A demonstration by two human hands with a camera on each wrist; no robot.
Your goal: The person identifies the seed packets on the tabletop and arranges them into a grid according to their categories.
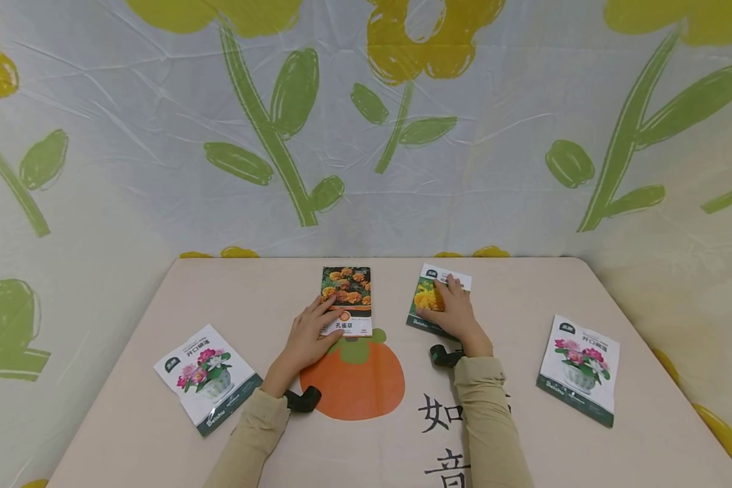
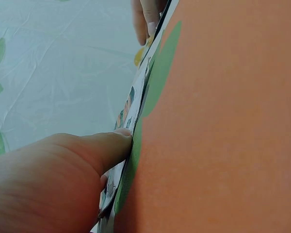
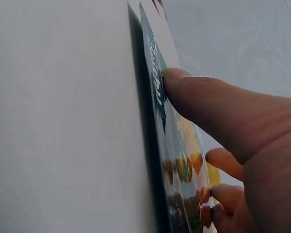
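Hands loosely spread, gripping nothing: left hand (image 1: 307,338) on orange-flower packet (image 1: 356,297), right hand (image 1: 458,317) on yellow-flower packet (image 1: 425,297). Easy now: you'd best press lightly, evenly.

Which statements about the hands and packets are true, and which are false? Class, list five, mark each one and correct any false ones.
1. The left hand touches the packet with orange flowers. True.
2. The right hand touches the packet with yellow flowers. True.
3. There are five packets in all. False: there are four.
4. A pink-flowered packet lies on the table left of both hands, and another pink-flowered one right of them. True.
5. The orange-flowered and yellow-flowered packets overlap. False: a gap lies between them.
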